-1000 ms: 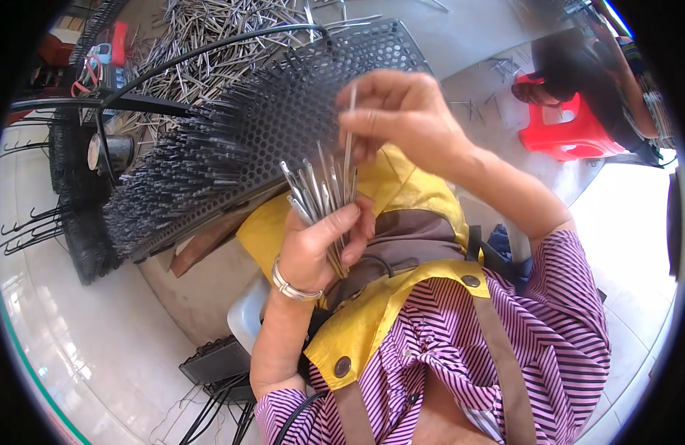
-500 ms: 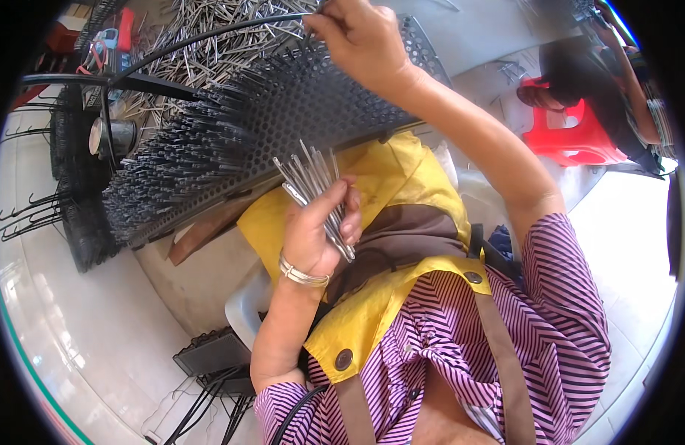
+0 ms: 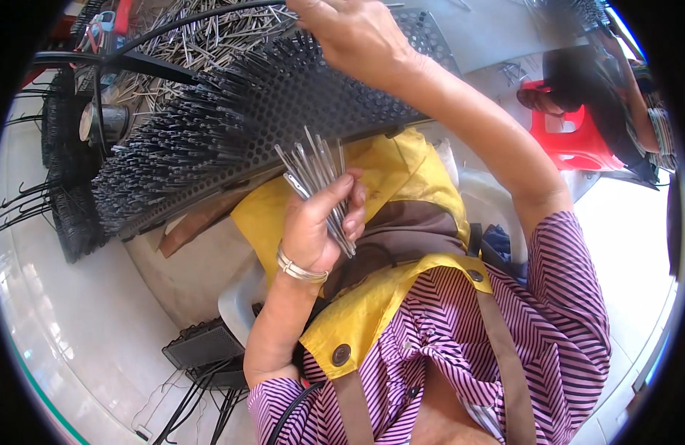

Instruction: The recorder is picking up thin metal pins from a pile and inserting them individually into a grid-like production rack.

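Seated at the workbench, I held a fanned bundle of thin metal pins (image 3: 316, 182) in my left hand (image 3: 320, 226), fingers closed firmly round their lower ends just above my yellow apron (image 3: 402, 185). My right hand (image 3: 350, 33) was stretched up to the far edge of the black perforated plate (image 3: 320, 100), fingers curled there; whether they pinched a single pin I could not tell, as the fingertips were hidden at the picture's top. The plate lay tilted across my lap, its left part already bristling with dense rows of upright pins (image 3: 179, 148), while the holes nearer my right side stood bare. By my judgement the filling was well under way but far from done: a good handful remained in my grip, and a loose heap of pins (image 3: 202, 37) waited on the bench beyond. A red plastic stool (image 3: 568, 130) stood off to my right.
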Demonstrator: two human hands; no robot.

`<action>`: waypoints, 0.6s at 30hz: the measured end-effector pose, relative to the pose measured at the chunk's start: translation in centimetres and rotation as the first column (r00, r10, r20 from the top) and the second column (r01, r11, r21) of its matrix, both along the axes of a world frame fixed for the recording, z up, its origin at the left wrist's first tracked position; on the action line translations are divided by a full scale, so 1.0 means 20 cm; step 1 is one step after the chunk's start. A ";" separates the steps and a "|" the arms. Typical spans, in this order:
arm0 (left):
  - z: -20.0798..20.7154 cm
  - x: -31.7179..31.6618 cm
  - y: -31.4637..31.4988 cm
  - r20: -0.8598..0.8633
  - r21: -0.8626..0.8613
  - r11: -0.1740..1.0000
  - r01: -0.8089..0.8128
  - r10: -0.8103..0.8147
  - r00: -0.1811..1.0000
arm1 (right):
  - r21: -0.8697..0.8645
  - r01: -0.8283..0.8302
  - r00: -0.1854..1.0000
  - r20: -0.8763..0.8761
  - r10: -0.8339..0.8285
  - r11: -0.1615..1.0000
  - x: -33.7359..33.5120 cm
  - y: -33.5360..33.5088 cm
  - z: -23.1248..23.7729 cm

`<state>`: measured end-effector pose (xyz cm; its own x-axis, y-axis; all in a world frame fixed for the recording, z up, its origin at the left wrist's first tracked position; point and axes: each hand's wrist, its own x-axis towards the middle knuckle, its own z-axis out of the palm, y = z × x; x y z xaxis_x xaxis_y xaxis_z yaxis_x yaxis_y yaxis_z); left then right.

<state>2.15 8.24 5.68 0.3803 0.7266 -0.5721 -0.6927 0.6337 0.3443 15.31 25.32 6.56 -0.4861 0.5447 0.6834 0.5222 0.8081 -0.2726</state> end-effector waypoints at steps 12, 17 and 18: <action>0.04 0.02 0.00 -0.030 0.121 0.991 0.062 -0.059 0.998 | -0.115 0.077 0.990 0.126 -0.063 0.990 -0.01 -0.03 0.01; 0.04 0.01 0.01 -0.025 0.090 0.996 0.012 -0.010 1.000 | -0.126 0.119 0.973 0.212 -0.090 0.985 -0.01 -0.09 0.02; 0.04 0.00 0.00 -0.029 0.087 0.996 0.000 0.002 1.000 | -0.419 0.057 0.998 0.051 -0.040 0.906 0.00 -0.15 0.05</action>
<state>2.06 8.30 6.39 0.3640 0.7745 -0.5174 -0.6823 0.5998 0.4179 15.27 22.24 7.60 -0.4740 0.8006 0.3666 0.5753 0.5967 -0.5594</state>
